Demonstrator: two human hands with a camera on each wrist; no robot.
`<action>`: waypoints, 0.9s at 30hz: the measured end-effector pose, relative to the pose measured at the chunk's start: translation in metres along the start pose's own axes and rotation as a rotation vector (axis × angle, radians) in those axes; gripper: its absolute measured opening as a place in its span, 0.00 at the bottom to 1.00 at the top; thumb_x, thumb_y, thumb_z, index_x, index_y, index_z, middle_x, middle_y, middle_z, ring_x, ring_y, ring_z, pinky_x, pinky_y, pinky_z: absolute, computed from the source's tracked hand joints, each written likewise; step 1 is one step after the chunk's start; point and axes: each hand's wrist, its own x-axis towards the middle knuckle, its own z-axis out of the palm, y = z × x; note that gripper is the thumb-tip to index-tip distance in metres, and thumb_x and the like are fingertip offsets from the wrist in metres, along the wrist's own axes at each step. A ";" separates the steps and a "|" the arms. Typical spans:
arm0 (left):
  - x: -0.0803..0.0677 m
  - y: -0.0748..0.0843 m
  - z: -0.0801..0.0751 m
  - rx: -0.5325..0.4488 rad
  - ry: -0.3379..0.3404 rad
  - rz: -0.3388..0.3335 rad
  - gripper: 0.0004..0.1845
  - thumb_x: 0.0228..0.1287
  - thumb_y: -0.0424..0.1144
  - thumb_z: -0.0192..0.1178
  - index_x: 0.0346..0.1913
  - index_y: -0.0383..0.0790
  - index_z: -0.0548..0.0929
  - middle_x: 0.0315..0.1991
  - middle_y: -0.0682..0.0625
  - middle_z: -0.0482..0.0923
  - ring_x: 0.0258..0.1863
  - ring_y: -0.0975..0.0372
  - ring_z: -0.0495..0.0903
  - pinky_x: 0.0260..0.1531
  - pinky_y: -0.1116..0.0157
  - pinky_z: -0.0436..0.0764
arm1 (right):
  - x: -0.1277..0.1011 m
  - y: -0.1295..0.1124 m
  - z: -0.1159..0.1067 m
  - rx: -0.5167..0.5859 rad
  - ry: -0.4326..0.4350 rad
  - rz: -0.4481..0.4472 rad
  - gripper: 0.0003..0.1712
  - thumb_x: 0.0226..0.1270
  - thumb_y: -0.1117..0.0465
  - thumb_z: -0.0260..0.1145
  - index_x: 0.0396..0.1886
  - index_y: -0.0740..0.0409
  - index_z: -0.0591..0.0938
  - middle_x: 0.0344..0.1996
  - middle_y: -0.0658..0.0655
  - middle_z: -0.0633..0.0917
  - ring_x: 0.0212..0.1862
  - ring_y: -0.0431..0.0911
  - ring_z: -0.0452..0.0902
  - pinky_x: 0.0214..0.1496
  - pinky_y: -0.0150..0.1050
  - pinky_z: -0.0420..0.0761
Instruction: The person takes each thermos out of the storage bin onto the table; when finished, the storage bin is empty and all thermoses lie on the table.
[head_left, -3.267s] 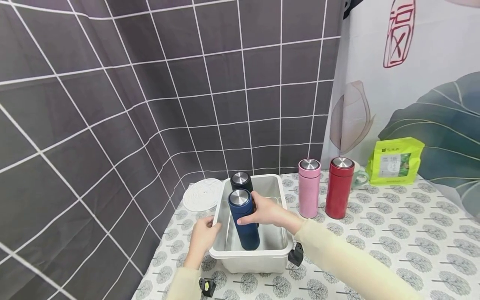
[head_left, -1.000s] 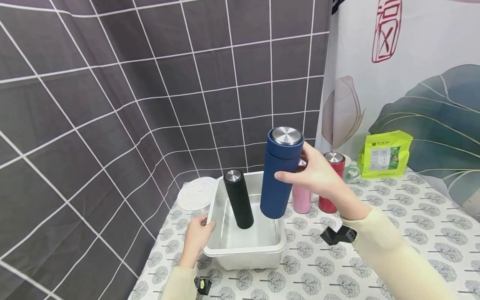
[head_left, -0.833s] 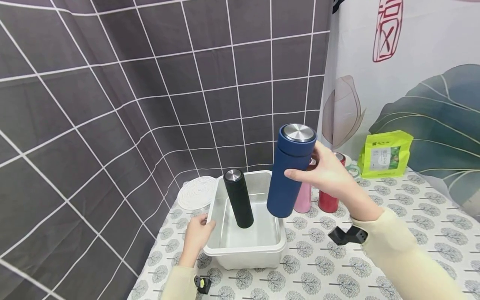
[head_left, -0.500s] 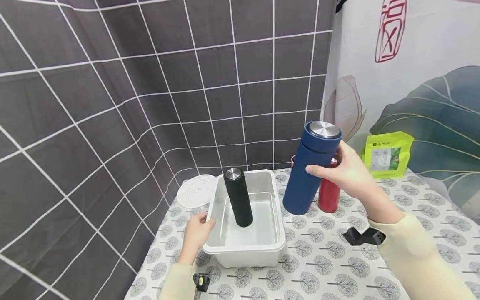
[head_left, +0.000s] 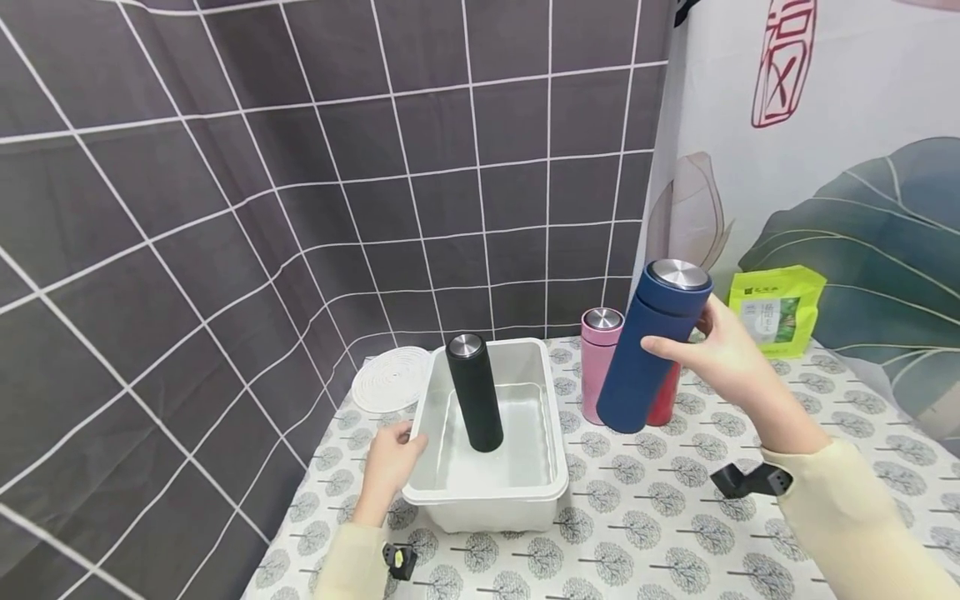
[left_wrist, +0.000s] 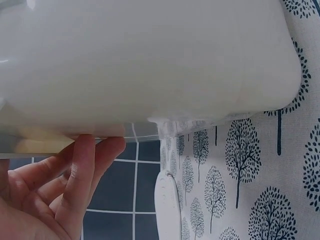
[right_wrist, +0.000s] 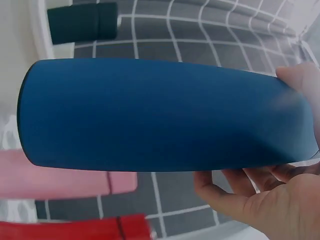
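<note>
Head view: the blue flask (head_left: 652, 346) is held in the air, tilted, by the right hand (head_left: 723, 350), whose grip is wrapped round its upper body; it hangs at about 3 o'clock of the white tub (head_left: 558, 467), in front of the pink flask (head_left: 597, 362) and red flask (head_left: 663, 404). The black flask (head_left: 475, 402) stands upright in the tub, so removal is judged half done.

Left wrist view: the left hand (left_wrist: 65, 190) is curled on the tub's rim.

Right wrist view: fingers (right_wrist: 235, 192) are wrapped under the blue flask.
</note>
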 end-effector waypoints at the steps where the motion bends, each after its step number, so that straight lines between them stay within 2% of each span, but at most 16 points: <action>1: 0.000 0.000 0.000 -0.001 0.000 0.000 0.22 0.63 0.37 0.59 0.56 0.26 0.79 0.49 0.29 0.82 0.48 0.41 0.83 0.45 0.49 0.86 | 0.000 0.004 -0.001 -0.005 0.006 0.004 0.47 0.60 0.52 0.73 0.73 0.58 0.59 0.62 0.68 0.73 0.68 0.67 0.63 0.63 0.70 0.65; 3: -0.001 0.000 0.000 -0.004 0.000 0.000 0.22 0.63 0.37 0.59 0.56 0.26 0.79 0.49 0.29 0.82 0.47 0.41 0.84 0.45 0.49 0.86 | 0.000 0.014 -0.001 -0.015 0.016 0.005 0.46 0.60 0.53 0.73 0.72 0.60 0.60 0.61 0.68 0.74 0.67 0.64 0.65 0.62 0.70 0.66; 6: -0.002 0.000 -0.001 -0.006 0.000 0.003 0.21 0.63 0.37 0.58 0.56 0.26 0.79 0.48 0.29 0.82 0.46 0.41 0.84 0.43 0.49 0.87 | -0.002 0.028 -0.002 -0.025 0.035 0.004 0.45 0.60 0.54 0.73 0.71 0.60 0.61 0.59 0.66 0.75 0.61 0.52 0.70 0.60 0.66 0.68; 9: -0.002 0.001 -0.001 -0.006 0.001 0.005 0.21 0.64 0.37 0.58 0.55 0.26 0.79 0.48 0.29 0.82 0.46 0.41 0.84 0.43 0.49 0.87 | -0.005 0.041 -0.002 -0.025 0.048 0.023 0.44 0.61 0.53 0.72 0.71 0.59 0.61 0.58 0.64 0.74 0.57 0.47 0.69 0.57 0.64 0.70; 16: -0.002 0.003 0.000 -0.012 -0.003 0.003 0.20 0.64 0.37 0.58 0.55 0.26 0.80 0.47 0.30 0.83 0.44 0.43 0.85 0.40 0.51 0.88 | -0.012 0.064 -0.008 -0.029 0.059 0.107 0.49 0.62 0.49 0.71 0.75 0.59 0.55 0.61 0.68 0.70 0.63 0.65 0.63 0.51 0.66 0.72; 22: -0.003 0.002 0.001 -0.015 -0.002 0.008 0.20 0.63 0.37 0.59 0.54 0.26 0.81 0.45 0.31 0.84 0.41 0.44 0.86 0.37 0.53 0.89 | -0.012 0.085 -0.016 -0.086 0.065 0.137 0.51 0.62 0.48 0.70 0.75 0.62 0.54 0.60 0.72 0.70 0.59 0.66 0.65 0.45 0.63 0.75; 27: -0.002 0.002 0.000 -0.013 0.002 0.001 0.20 0.64 0.37 0.58 0.54 0.27 0.80 0.46 0.31 0.83 0.43 0.43 0.86 0.39 0.52 0.88 | -0.010 0.102 -0.022 -0.094 0.072 0.165 0.51 0.64 0.47 0.68 0.75 0.64 0.52 0.61 0.76 0.68 0.59 0.70 0.63 0.44 0.68 0.75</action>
